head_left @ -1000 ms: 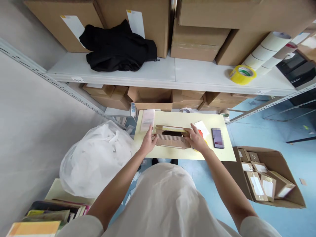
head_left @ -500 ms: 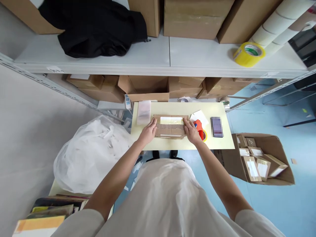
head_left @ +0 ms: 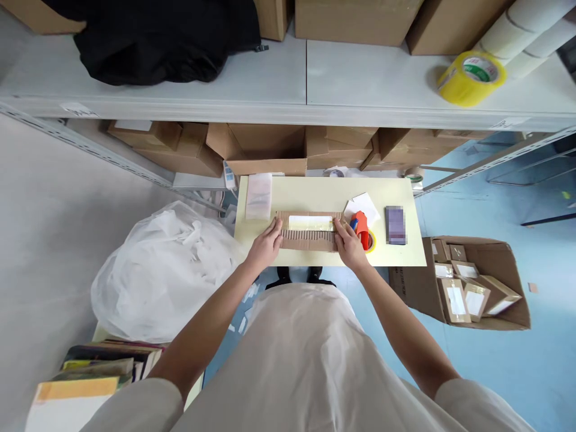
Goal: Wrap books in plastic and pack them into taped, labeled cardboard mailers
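Observation:
A flat brown cardboard parcel [head_left: 310, 242] with a white label under clear tape is held over the pale yellow table [head_left: 301, 195]. Its lower half shows ridged corrugated lines. My left hand [head_left: 266, 241] grips the left end, thumb on top. The right end is in my right hand [head_left: 350, 245], thumb near the label's edge. Just beside the right hand lie a red tape dispenser [head_left: 361, 228] with a yellow roll and some white paper slips [head_left: 365, 206]. A phone [head_left: 396, 225] rests farther right. At the table's left is a pale flat packet [head_left: 258, 197].
Above the table's far edge runs a grey shelf [head_left: 252, 84] bearing a black garment [head_left: 166, 42], cartons and a yellow tape roll [head_left: 471, 78]. On the left bulges a white plastic bag [head_left: 157, 276] near a row of books [head_left: 108, 366]. A large carton [head_left: 499, 318] of parcels stands right.
The parcel's top face is turned more toward me, with both hands still on its ends. My view has shifted slightly, so the shelf sits higher in the picture.

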Tool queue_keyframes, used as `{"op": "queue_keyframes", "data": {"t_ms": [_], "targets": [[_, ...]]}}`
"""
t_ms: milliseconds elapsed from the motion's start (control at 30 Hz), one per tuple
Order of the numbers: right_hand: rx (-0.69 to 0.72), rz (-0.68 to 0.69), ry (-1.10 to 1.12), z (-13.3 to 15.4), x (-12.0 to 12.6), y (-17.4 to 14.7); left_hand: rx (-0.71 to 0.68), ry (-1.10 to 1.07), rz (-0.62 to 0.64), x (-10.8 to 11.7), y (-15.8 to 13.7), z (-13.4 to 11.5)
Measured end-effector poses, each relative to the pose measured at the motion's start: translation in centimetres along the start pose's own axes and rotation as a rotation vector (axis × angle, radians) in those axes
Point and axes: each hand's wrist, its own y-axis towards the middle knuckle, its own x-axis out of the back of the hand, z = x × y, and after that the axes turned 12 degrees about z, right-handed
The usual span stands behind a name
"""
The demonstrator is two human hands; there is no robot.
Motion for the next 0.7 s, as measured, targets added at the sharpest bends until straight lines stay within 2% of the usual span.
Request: {"op": "queue_keyframes", "data": {"t_ms": [133,233,300,400,467,567,700], "targets": [[-0.062,0.012,-0.012,-0.3,0.1,2.8,0.057,-0.004,0.037,-0.5,2.8,0.7],[-0.051,0.038,-0.020,-1.0,-1.0,3.0,0.085,-0.019,0.080,-1.8,2.9,1.4],[-0.043,0.021,-0.033,-1.6,-2.0,2.2,0.092,0.000,0.029,-2.7,2.0,1.5],[-0.073,-0.007,-0.099,-1.8,-2.9,1.1,0.098,0.140,-0.064,-3.5,1.2,0.5],[-0.090,-0.020,-0.153,-1.6,-3.0,1.1,0.033,0.244,-0.032,-3.6,1.5,-0.5],[-0.073,-0.055,-0.184,-1.0,-2.7,1.8,-0.110,0.317,0.107,-3.4,3.0,-1.6],[0.006,-0.069,-0.098,-1.6,-2.5,1.8,-0.169,0.326,0.177,-3.6,4.5,-1.3]]}}
